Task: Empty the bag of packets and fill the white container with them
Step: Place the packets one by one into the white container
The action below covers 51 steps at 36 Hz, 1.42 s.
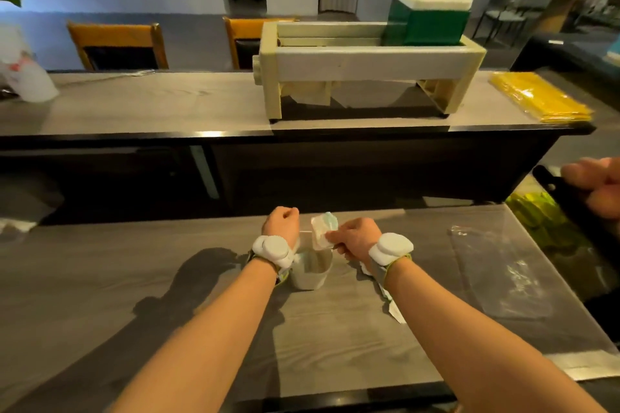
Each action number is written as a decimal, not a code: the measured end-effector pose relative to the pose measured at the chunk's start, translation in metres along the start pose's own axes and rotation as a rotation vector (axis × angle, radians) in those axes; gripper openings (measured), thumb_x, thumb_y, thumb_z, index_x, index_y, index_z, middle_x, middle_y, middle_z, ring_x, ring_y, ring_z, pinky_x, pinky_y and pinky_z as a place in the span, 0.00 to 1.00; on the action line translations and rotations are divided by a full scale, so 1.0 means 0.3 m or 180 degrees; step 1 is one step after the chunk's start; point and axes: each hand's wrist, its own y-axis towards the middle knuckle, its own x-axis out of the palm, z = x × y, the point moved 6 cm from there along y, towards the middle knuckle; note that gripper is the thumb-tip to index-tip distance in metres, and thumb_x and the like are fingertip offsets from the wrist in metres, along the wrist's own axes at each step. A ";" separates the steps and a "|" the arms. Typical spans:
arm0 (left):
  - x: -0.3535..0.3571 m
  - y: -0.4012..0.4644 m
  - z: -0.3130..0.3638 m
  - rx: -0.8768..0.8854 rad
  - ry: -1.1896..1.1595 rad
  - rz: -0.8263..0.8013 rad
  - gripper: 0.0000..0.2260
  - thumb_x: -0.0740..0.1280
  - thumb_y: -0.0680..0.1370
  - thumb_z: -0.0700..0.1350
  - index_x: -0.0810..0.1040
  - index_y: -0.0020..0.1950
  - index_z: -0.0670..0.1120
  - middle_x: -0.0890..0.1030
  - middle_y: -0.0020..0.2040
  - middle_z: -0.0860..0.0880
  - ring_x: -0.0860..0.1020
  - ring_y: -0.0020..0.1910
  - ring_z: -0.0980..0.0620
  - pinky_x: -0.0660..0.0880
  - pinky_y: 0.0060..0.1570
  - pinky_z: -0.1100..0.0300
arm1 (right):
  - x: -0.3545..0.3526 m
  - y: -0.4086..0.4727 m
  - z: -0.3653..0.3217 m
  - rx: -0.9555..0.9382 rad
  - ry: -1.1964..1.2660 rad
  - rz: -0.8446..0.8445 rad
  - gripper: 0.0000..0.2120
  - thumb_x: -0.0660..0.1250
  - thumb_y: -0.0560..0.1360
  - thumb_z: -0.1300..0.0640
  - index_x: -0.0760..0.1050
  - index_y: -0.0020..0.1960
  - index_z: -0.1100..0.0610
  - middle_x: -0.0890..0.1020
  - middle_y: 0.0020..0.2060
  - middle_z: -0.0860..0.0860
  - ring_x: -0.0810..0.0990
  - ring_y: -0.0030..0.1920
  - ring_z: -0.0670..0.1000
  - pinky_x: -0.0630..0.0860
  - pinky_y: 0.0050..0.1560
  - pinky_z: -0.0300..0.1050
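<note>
Packet, small pale crinkly plastic (322, 231), pinched at lower edge by right hand (356, 238), directly above round white container (310, 273). Left hand (281, 223) curled at rim. Likely light, floppy, slippery; edge pinch adequate.

Right hand (357, 238) pinches a packet (322, 231) over the white container (310, 270) — left hand (280, 223) curled beside.

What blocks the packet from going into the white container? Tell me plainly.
Nothing visible does. The right hand pinches the packet just above the white container, whose mouth appears open. The left hand is at the container's far left side, not over the opening.
</note>
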 end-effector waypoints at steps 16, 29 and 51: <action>-0.064 0.053 -0.229 -0.0291 0.0783 -0.0830 0.05 0.70 0.75 0.44 0.75 0.44 0.45 0.77 0.43 0.44 0.75 0.43 0.47 0.73 0.46 0.56 | 0.276 0.124 -0.100 -0.0186 -0.2859 -0.0347 0.10 0.55 0.80 0.61 0.74 0.52 0.58 0.74 0.52 0.50 0.74 0.56 0.48 0.69 0.55 0.38; -0.072 0.042 -0.212 -0.0304 0.1206 -0.0719 0.13 0.65 0.74 0.50 0.75 0.34 0.44 0.74 0.28 0.46 0.70 0.28 0.48 0.63 0.29 0.64 | 0.278 0.161 -0.110 -0.0291 -0.2696 -0.0461 0.20 0.57 0.79 0.60 0.54 0.31 0.54 0.63 0.49 0.52 0.60 0.51 0.46 0.56 0.48 0.38; 0.094 -0.103 -0.486 -0.0677 0.1200 -0.0637 0.16 0.59 0.76 0.36 0.68 0.28 0.44 0.74 0.30 0.42 0.69 0.24 0.50 0.64 0.24 0.66 | -0.125 0.158 0.425 0.0438 -0.0584 0.0014 0.04 0.70 0.71 0.59 0.78 0.37 0.55 0.81 0.36 0.55 0.80 0.38 0.56 0.80 0.46 0.50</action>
